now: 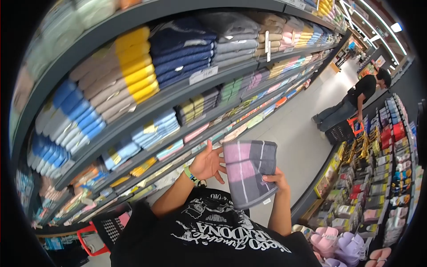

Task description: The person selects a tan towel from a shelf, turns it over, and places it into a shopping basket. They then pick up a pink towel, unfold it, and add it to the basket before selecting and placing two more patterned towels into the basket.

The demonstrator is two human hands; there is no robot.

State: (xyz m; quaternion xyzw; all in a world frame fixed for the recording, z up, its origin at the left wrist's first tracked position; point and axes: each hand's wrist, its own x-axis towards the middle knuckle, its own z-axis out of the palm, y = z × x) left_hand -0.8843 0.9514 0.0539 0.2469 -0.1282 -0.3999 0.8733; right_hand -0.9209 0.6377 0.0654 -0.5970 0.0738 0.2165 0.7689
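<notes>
A folded grey and pink checked towel [250,171] with white stripes hangs in front of my chest. My right hand [276,180] grips its right edge, the thumb lying on the front face. Beside the towel's left edge, my left hand [208,163] is spread with its fingers apart and holds nothing; whether a fingertip touches the cloth is hard to tell. A green band circles the left wrist. From the towel's lower edge sticks out a small white label [267,201].
Shelves of folded towels [182,53] run along the left. A person [362,93] stands in the aisle with a black basket [339,132]. Packaged goods [356,187] and slippers [324,239] line the right. A red-handled basket [106,231] is at lower left.
</notes>
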